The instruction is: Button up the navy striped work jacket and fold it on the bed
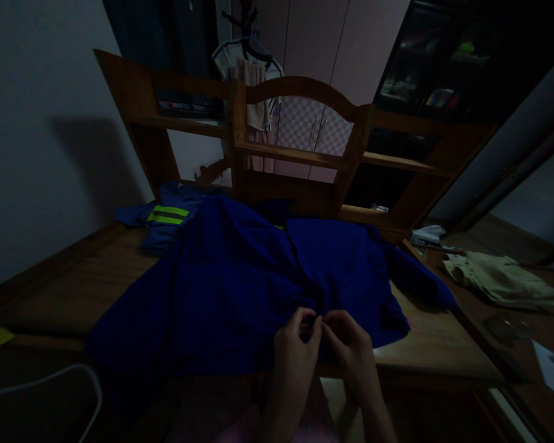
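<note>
Banded garment (168, 215): bunched beyond the left hand, off to its left, next to the jacket.
Blue jacket (240, 283): spread ahead of both hands, sleeves out to either side.
Left hand (298, 341): narrow pinch on the jacket's front opening; best kept steady, holding the edge flat.
Right hand (351, 341): pinching just beside it, tips nearly meeting; small, even finger moves should avoid puckering. Any fastener is too dark to see.
Pale cloth (503, 277): well right of the right hand.

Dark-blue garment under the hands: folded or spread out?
Spread out: the dark-blue garment lies wide across the wooden surface, a sleeve stretched out to the right, though wrinkled in places.
</note>
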`<state>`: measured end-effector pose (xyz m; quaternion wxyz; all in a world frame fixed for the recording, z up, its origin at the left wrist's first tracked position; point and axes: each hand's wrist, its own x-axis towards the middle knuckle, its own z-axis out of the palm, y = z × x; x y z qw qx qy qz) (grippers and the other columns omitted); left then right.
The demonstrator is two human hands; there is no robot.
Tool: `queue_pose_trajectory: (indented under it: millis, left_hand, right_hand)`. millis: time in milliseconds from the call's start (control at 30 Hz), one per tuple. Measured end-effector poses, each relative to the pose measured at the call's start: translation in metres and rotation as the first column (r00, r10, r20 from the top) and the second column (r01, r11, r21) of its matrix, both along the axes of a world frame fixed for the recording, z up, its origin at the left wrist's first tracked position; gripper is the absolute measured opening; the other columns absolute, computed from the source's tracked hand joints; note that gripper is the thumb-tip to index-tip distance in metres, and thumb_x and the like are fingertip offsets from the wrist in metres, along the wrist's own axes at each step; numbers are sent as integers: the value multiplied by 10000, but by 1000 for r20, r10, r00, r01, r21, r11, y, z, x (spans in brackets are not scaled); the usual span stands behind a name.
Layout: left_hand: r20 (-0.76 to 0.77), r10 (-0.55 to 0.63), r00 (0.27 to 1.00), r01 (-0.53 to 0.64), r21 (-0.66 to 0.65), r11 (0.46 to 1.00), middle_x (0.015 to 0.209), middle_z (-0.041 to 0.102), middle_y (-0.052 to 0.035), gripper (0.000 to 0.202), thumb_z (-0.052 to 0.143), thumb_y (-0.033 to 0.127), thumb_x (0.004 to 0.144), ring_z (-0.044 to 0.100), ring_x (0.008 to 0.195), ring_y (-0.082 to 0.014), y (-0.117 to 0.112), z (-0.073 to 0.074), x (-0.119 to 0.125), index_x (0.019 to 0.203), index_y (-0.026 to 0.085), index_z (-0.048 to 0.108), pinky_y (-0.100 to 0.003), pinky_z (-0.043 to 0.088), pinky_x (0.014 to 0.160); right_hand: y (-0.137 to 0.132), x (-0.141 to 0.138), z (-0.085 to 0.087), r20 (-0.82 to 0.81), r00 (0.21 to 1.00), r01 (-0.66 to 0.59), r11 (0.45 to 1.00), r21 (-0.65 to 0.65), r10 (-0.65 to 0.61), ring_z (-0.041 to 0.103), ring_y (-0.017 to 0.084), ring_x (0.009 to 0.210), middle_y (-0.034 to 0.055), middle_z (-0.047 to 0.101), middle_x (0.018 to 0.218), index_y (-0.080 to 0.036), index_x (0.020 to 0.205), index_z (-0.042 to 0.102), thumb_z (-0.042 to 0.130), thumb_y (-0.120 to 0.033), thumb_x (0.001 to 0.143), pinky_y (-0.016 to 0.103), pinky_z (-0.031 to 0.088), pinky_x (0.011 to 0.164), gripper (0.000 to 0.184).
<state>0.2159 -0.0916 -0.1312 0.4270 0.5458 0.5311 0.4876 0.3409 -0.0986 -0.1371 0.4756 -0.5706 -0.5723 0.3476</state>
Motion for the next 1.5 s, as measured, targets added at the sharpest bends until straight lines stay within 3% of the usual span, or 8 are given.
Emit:
queue_pose_trajectory:
  millis: [167, 433, 1067, 1233, 1500]
  left_hand:
    - [66, 29, 997, -29, -4, 1000, 897, 677, -37, 155, 505, 317, 855, 656, 846, -161, 2, -4, 0, 925, 204, 586, -252, 512, 738]
    - [190, 5, 982, 5, -56, 998, 861, 665, -36, 127, 511, 298, 852, 660, 831, -156, 3, 1, -5, 904, 186, 541, -237, 517, 724]
    - [269, -38, 962, 63, -82, 995, 699, 604, -3, 121, 568, 249, 785, 636, 703, -151, 13, -6, -14, 810, 169, 480, -217, 485, 629]
    - [287, -55, 956, 78, -71, 994, 760, 609, -9, 121, 553, 229, 791, 638, 741, -142, 14, -5, -15, 882, 174, 495, -217, 491, 667]
    - [349, -102, 932, 136, -75, 988, 893, 622, -47, 291, 610, 165, 721, 651, 812, -154, 14, -6, -15, 984, 175, 486, -237, 515, 719]
  right_hand:
    - [1, -1, -3, -3, 1000, 9, 1000, -12, -9, 627, 180, 751, 46, 652, 822, -171, 898, 601, 605, -387, 835, 248, 479, 657, 226]
    - [-1, -2, 3, 65, 998, -9, 999, 49, 6, 604, 169, 814, 32, 632, 877, -196, 877, 647, 589, -328, 857, 244, 454, 699, 145]
    - [-4, 1, 0, 39, 997, -69, 989, 133, 64, 591, 174, 862, 43, 607, 927, -223, 906, 687, 600, -276, 856, 257, 446, 717, 114]
    - [-2, -1, 1, 54, 997, -53, 991, 124, 46, 589, 173, 870, 43, 604, 931, -222, 900, 684, 607, -272, 851, 257, 443, 733, 104]
    - [-3, 1, -1, 75, 994, -91, 988, 124, 82, 574, 162, 881, 49, 570, 968, -244, 994, 686, 573, -275, 876, 249, 440, 734, 166]
